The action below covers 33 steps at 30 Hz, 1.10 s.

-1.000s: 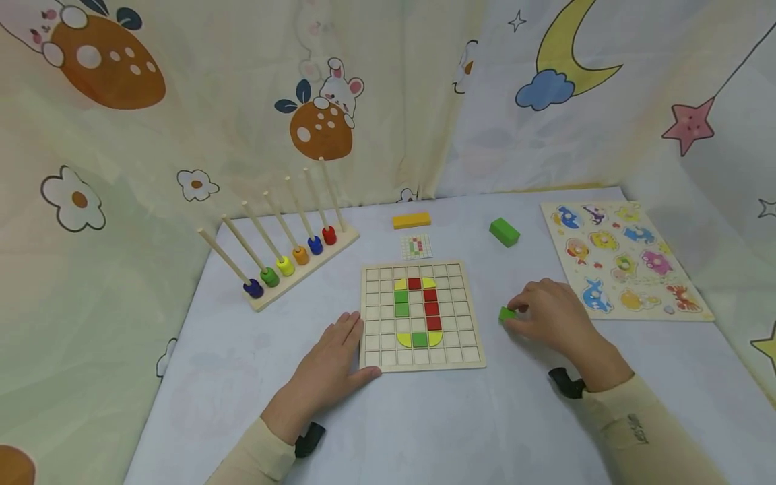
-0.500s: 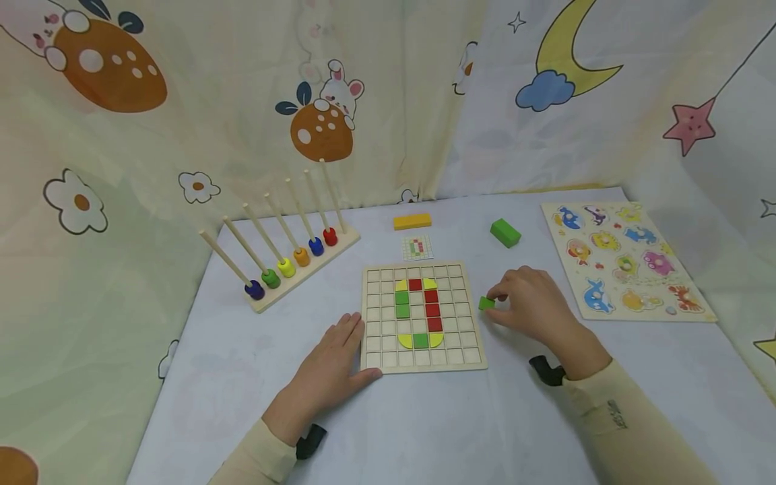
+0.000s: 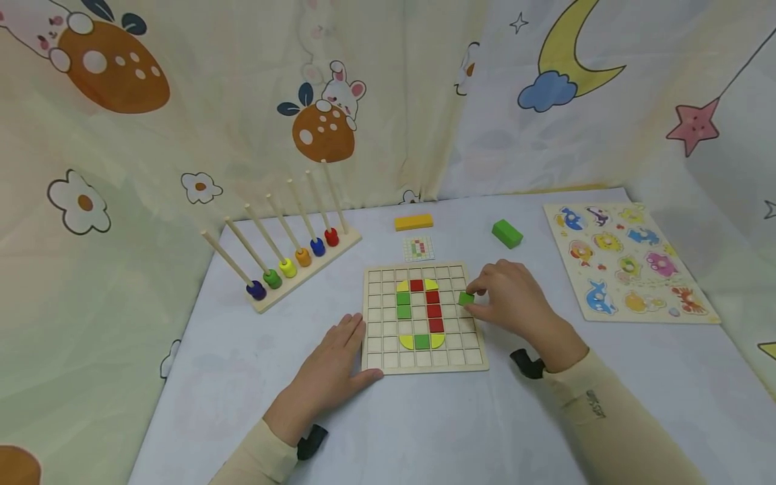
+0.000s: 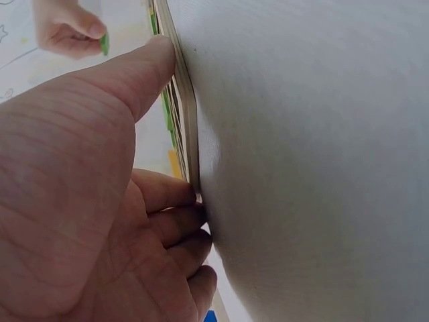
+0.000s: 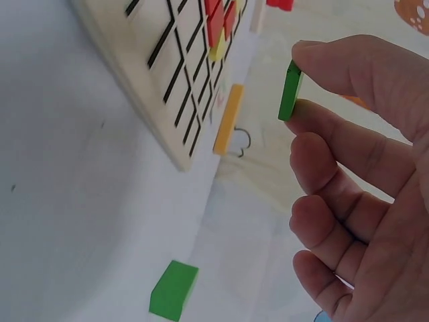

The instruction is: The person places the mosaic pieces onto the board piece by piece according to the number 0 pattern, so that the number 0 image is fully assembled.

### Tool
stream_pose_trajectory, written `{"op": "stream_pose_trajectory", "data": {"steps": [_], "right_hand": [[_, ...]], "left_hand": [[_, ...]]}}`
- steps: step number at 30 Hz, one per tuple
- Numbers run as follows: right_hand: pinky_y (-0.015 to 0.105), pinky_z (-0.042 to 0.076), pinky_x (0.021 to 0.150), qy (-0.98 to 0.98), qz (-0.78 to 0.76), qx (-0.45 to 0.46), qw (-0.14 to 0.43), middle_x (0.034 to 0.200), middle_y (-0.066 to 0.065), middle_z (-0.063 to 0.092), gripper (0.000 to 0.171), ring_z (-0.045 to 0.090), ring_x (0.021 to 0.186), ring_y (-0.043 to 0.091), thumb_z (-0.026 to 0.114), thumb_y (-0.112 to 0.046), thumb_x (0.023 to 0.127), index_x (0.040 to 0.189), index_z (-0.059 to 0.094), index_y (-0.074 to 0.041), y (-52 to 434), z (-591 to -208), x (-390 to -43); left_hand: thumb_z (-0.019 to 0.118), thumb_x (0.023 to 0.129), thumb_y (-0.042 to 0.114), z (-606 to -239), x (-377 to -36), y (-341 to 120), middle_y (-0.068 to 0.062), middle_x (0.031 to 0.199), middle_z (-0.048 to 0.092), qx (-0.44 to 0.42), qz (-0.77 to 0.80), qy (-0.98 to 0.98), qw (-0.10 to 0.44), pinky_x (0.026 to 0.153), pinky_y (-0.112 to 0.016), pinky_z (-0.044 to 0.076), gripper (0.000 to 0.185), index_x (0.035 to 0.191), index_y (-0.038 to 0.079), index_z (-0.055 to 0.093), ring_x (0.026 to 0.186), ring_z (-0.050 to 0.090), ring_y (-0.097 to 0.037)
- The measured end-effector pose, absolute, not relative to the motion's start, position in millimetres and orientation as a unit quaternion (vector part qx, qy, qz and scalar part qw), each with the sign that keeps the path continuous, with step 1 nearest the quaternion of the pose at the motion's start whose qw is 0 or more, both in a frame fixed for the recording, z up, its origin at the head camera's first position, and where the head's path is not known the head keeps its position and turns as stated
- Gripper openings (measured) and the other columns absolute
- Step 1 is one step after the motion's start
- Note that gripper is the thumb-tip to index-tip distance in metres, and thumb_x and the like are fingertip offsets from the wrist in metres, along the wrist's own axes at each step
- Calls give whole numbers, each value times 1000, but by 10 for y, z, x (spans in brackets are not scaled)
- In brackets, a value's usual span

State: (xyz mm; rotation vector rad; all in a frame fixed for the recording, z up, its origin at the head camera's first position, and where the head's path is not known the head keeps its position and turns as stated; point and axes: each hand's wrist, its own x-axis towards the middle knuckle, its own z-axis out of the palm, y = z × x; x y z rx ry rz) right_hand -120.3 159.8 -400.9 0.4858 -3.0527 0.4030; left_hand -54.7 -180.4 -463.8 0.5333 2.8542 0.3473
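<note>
**Green tile over the grid board, right hand carrying**

Your right hand [image 3: 512, 300] pinches a small green tile [image 3: 465, 298] between thumb and forefinger, the other fingers [image 5: 335, 228] loosely curled under. The tile hangs above the right side of the grid board [image 3: 424, 364], not yet in a cell; it's well right of the coloured figure. Your left hand [image 3: 333, 367] lies flat on the bench [image 3: 424, 431], fingers straight, thumb against the board's left edge.

To do this step well, by my read: keep the left hand pressing so the board doesn't slide. Level the tile before lowering; the wrist view shows it held edge-on. The open gap in the figure looks to be on its left column, below the two greens, so carry the tile past the red column without brushing seated pieces. Check the pattern card [image 3: 418, 248] just beyond the board first. Drop it square into the cell, then let go.

Counts:
- grid board: 1
- tiles seated: 3 red, 3 green, 4 yellow curved corners
- green tile in hand: 1
- loose blocks at the far side: 1 yellow block [image 3: 413, 221], 1 green block [image 3: 506, 233]
- pattern card: 1
- peg rack [image 3: 303, 266]: 1, with 6 rods and 6 beads, one on each
- animal puzzle board [image 3: 627, 259]: 1, at right
</note>
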Motion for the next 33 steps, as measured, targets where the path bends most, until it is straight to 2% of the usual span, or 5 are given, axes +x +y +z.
{"op": "stream_pose_trajectory", "data": {"steps": [15,24,33], "right_hand": [[47,51,97,-967,135,217,15,86,-4,71,24,57,89,18,88,-34,80,99,86,-19,1124,-4082,-1272],[41,48,97,-960,140,241,-6,83,-4,69,21,50,86,17,84,-32,82,99,86,-20,879,-4162,-1306],[43,48,101,-955,145,256,-15,77,-11,64,17,49,83,14,87,-35,80,93,86,-23,714,-4247,-1302]], "left_hand": [[69,91,67,-4635,-549,-1797,-6,176,21,180,108,971,111,133,-46,24,104,166,8,28,165,17,-26],[70,91,66,-4621,-552,-1788,-8,176,23,183,115,970,111,132,-49,26,103,165,7,29,164,19,-27],[65,92,71,-4629,-557,-1798,-5,177,20,180,110,971,116,133,-47,25,104,166,10,27,165,16,-25]]}}
